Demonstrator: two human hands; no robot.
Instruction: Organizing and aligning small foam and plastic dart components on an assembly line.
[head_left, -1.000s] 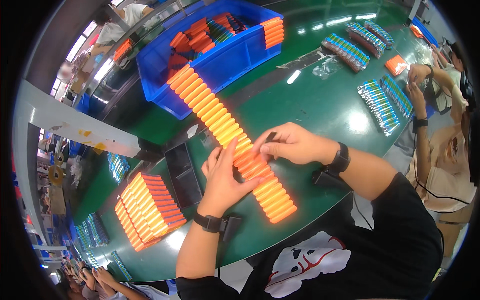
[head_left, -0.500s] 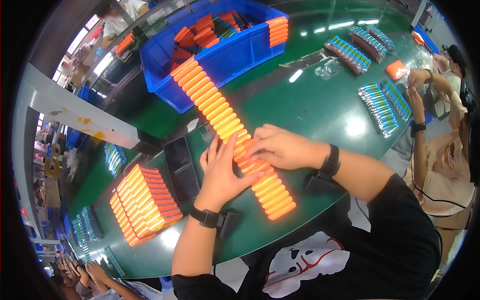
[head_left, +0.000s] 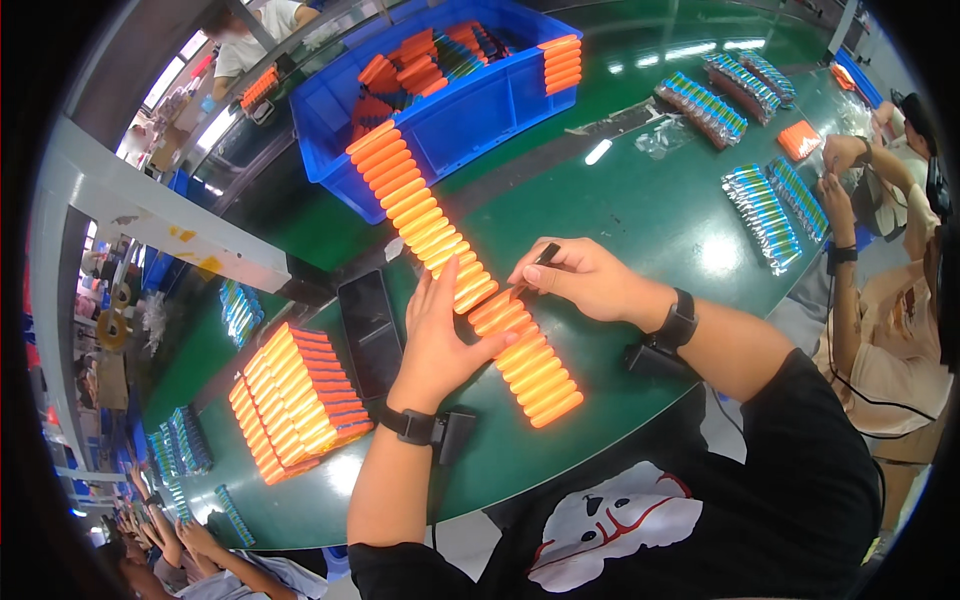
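A long strip of glossy orange round-ended sticks runs from the rim of a blue bin down toward me. A narrow gap separates it from a shorter row of the same orange sticks nearer my body. My left hand lies along the left side at the gap, its fingers stretched out on the upper strip and its thumb on the shorter row. My right hand is closed on a small dark tool with a thin tip pointing down at the gap. The tool's exact kind is not clear.
The blue bin holds more orange strips. Left of my hand lie a black tray-like object and stacked orange strips. Blue-green bundles sit at the right, near a co-worker's hands. A grey beam crosses the left.
A gap has opened in the orange strip beside my hands. My right hand has lifted slightly up and right, and the dark tool in it now shows. My left fingers have straightened.
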